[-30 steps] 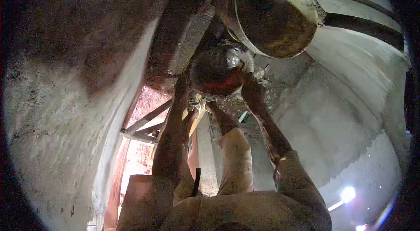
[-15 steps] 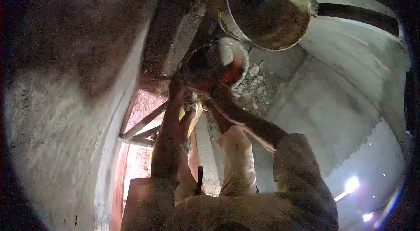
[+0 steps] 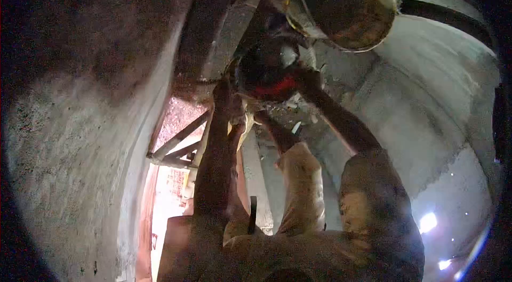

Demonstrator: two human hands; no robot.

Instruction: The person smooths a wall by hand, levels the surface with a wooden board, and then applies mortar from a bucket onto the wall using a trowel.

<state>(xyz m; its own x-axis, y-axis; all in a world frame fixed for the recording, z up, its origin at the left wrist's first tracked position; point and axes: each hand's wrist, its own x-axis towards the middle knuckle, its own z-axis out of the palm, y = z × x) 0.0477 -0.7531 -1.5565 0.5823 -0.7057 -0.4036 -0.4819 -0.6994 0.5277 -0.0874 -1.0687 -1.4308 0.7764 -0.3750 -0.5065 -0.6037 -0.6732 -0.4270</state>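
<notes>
A round dark container [image 3: 262, 71] with a red patch low on its side is near the upper middle of the dim head view. At its left edge is my left hand [image 3: 223, 91], gripping the side. My right hand [image 3: 308, 79] grips the opposite edge, with its fingers dark and partly blurred. Just above and to the right, a large round drum [image 3: 362, 28] has its dark mouth showing. Its lower rim lies close to the container.
Rubble [image 3: 292, 107] lies below the container. My legs [image 3: 303, 186] are beneath my arms, beside a pale plank [image 3: 255, 175]. Dark bars [image 3: 181, 140] cross a bright opening at left. Rough walls [image 3: 69, 154] curve around both sides.
My right hand has moved from the container's lower part to its right edge. The container sits slightly farther right in view, and the drum appears higher and farther right.
</notes>
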